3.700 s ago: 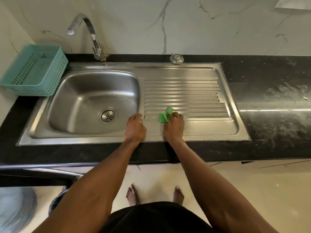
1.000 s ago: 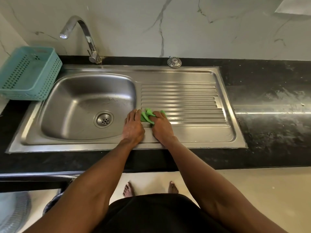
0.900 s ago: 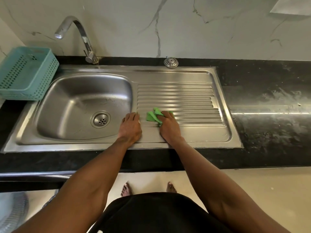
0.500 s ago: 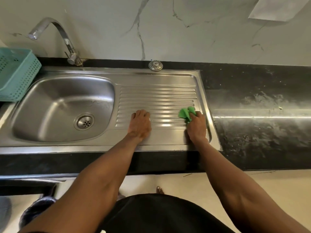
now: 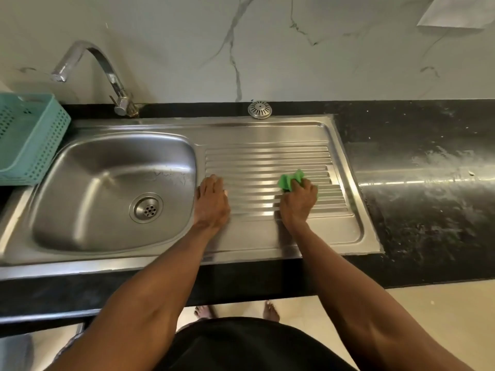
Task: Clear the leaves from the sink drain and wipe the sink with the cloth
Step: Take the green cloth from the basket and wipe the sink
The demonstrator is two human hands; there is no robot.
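Bare arms, bare feet, black garment

Both forearms are uncovered to past the elbow, with no sleeves, watch, rings or bands showing on the left hand (image 5: 212,203) or the right hand (image 5: 297,202). A plain black fabric garment (image 5: 251,346) covers the torso below the black stone counter (image 5: 417,236); two bare feet (image 5: 270,311) stand beneath its front edge.

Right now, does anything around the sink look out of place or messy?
A loose strainer cap sits on the counter behind the drainboard, off the drain. The black counter right of the sink is streaked with pale smears.
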